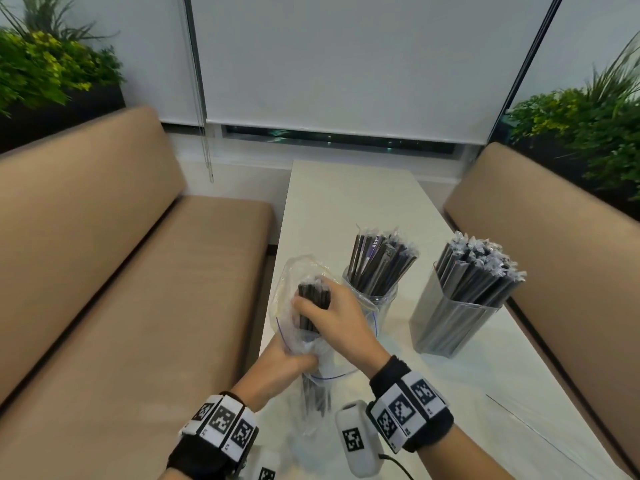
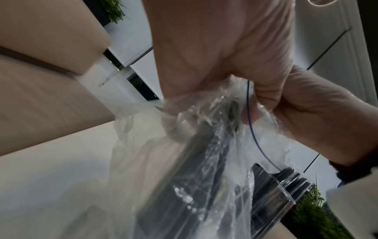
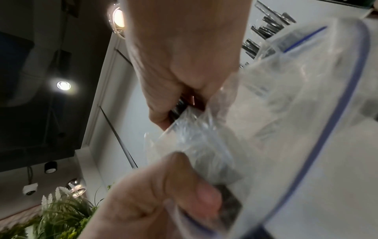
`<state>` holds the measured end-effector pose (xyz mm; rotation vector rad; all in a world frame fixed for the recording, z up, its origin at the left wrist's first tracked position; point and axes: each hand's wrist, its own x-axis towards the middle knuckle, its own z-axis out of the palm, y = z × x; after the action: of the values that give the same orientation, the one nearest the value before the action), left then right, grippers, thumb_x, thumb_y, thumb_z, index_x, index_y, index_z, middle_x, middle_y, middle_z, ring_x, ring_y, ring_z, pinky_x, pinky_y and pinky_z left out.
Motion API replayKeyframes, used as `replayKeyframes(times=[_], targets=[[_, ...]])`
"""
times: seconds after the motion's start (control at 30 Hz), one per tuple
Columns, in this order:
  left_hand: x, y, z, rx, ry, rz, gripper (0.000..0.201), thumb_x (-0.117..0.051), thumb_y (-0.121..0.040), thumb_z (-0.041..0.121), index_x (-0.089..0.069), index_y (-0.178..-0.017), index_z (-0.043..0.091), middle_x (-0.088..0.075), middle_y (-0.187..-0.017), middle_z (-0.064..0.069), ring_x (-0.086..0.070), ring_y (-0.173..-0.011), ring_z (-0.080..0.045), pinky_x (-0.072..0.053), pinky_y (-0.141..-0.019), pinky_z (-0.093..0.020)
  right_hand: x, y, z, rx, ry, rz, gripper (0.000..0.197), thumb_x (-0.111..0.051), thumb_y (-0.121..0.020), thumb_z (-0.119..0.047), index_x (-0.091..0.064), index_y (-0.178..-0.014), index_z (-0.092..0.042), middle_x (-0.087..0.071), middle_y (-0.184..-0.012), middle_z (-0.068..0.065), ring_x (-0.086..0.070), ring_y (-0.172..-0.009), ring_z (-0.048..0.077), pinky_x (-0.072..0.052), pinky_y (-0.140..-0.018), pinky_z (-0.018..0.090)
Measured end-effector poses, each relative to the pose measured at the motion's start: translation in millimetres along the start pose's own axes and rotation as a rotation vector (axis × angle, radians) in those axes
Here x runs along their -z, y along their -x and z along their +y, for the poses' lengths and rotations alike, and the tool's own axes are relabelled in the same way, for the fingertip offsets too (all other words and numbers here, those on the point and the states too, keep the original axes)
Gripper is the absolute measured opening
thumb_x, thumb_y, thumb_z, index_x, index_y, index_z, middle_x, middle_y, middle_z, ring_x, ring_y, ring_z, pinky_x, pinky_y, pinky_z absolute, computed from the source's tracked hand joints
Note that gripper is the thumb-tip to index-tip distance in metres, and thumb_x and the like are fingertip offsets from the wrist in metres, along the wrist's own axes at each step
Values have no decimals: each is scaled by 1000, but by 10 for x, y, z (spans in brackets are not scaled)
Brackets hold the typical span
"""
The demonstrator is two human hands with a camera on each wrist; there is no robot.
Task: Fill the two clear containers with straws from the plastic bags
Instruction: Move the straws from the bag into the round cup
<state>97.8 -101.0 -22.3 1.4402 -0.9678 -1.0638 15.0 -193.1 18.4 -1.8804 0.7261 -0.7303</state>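
Left hand point(image 1: 284, 365) low, fingers curled tight, gripping bag point(image 1: 294, 282) around its middle. Right hand point(image 1: 334, 318) above it, fingers wrapped round straw bundle point(image 1: 311, 301) at bag mouth. Both wrists banded.

You see a white table point(image 1: 349, 206), and everything on it reads against that white. The straws point(image 1: 375, 268) standing in the round clear jar point(image 1: 382, 299) are black in glossy clear wrappers, one showing a purple strip. Right of that jar, the square clear container point(image 1: 450, 327) holds more black straws point(image 1: 478, 271) with silvery-white wrapper tips. Left of the jar, the plastic bag point(image 1: 294, 282) is clear with a thin blue zip line, and the bundle point(image 1: 311, 299) in it is black. Flanking the table, the bench cushions point(image 1: 104, 271) are tan. Your wristbands point(image 1: 408, 410) are black with white squares bearing black pixel patterns.
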Motion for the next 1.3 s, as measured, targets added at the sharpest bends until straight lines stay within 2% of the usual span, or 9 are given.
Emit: replayKeyframes(times=[0.07,0.23,0.47,0.6,0.73,0.9,1.07,1.2,1.3], targets=[[17,9,-12,-15,41,23,69,-55,-70,-21,-52,-125,21,-76,-89,11,-71,-85,0,-53,-67,-15,98,-64,-66,-36,-83,13,20,-65,-84,-24,-62,-88,-4,-69,-81,20,-70,-78,33,-57,-78,55],[72,15,-23,-9,91,35,82,-54,-58,-3,-44,-133,29,-64,-115,-7,-68,-89,3,-54,-70,-15,646,-274,-568,26,-260,134,9,-53,-97,-6,-58,-90,-3,-66,-71,6,-65,-60,14,-58,-66,29],[114,24,-108,50,95,81,76,-60,-60,3,-49,-129,34,-69,-115,-6,-65,-108,-16,-51,-79,-20,1424,-608,-1184,302,-446,485,25,-51,-95,-2,-39,-114,-14,-59,-76,7,-62,-63,22,-57,-69,38],[98,36,-135,71,104,97,76,-64,-62,5,-48,-129,35,-71,-113,0,-66,-108,-15,-54,-86,-28,1493,-705,-1175,474,-198,658,43,-49,-90,3,-36,-125,-18,-56,-81,-2,-64,-66,21,-61,-71,40],[77,39,-136,73,110,95,73,-65,-62,5,-50,-126,37,-71,-109,4,-68,-103,-10,-54,-90,-31,1310,-761,-850,364,39,637,30,-53,-95,-6,-43,-124,-6,-66,-92,19,-67,-65,14,-60,-63,27],[93,23,-171,78,120,107,71,-65,-63,6,-50,-124,39,-70,-109,7,-68,-100,-4,-54,-89,-28,1047,-795,-395,308,202,615,25,-56,-94,-15,-44,-116,-11,-66,-78,9,-70,-69,26,-58,-63,47],[98,42,-196,99,131,115,72,-65,-62,7,-49,-125,38,-68,-112,4,-65,-107,-13,-53,-95,-36,973,-798,-129,289,412,584,24,-64,-89,-13,-53,-107,-1,-58,-82,4,-53,-71,22,-38,-64,25],[75,32,-229,107,143,113,73,-65,-62,6,-49,-126,38,-70,-111,1,-69,-102,-15,-55,-91,-34,980,-776,17,235,473,563,20,-68,-86,-17,-58,-95,-2,-66,-87,10,-59,-77,26,-49,-74,40],[68,27,-229,113,149,113,73,-65,-62,5,-50,-125,38,-71,-110,2,-70,-99,-12,-55,-90,-33,1009,-767,-21,223,454,544,19,-68,-87,-16,-58,-95,-2,-66,-88,10,-57,-76,23,-46,-70,31]])
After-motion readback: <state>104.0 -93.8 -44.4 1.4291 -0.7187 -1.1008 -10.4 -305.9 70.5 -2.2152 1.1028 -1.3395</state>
